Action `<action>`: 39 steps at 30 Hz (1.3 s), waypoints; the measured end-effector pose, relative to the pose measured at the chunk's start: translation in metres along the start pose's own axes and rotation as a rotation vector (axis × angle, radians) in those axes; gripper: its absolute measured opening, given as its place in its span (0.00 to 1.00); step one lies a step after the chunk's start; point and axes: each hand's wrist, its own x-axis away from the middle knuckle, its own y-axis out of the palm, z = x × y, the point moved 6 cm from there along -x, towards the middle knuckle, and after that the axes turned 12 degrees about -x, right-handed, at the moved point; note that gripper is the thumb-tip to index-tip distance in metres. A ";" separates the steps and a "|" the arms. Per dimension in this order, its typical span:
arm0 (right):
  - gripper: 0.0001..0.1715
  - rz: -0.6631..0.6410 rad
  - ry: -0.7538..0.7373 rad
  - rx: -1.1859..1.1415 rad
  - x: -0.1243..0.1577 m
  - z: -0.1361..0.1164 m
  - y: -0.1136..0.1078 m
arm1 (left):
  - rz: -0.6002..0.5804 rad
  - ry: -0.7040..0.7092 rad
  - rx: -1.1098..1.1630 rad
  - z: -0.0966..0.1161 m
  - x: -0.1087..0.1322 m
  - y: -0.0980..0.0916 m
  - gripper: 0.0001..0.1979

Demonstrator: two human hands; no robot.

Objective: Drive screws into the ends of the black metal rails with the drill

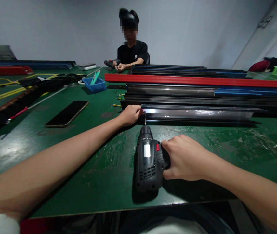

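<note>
My right hand point(186, 158) is wrapped round the grip of a black electric screwdriver point(148, 160) lying level over the green table point(87, 169), its bit touching the near left end of a long black rail with a shiny face point(197, 114). My left hand point(129, 115) is closed on that same left end of the rail, right beside the bit. Whether a screw sits under the bit I cannot make out.
Behind the rail lies a stack of long black, blue and red rails point(202, 87). A phone point(67, 113) lies face down at the left, a blue tray point(94, 84) further back. Black strips and yellow cables point(19, 94) cover the left. A person point(131, 52) sits opposite with a tool.
</note>
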 end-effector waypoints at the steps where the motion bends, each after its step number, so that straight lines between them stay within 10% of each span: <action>1: 0.25 0.004 -0.003 0.000 0.000 0.000 0.000 | -0.002 -0.002 -0.001 0.000 0.000 0.000 0.23; 39: 0.24 -0.009 0.012 -0.004 0.000 0.000 0.000 | 0.003 0.019 0.017 0.001 0.000 -0.001 0.23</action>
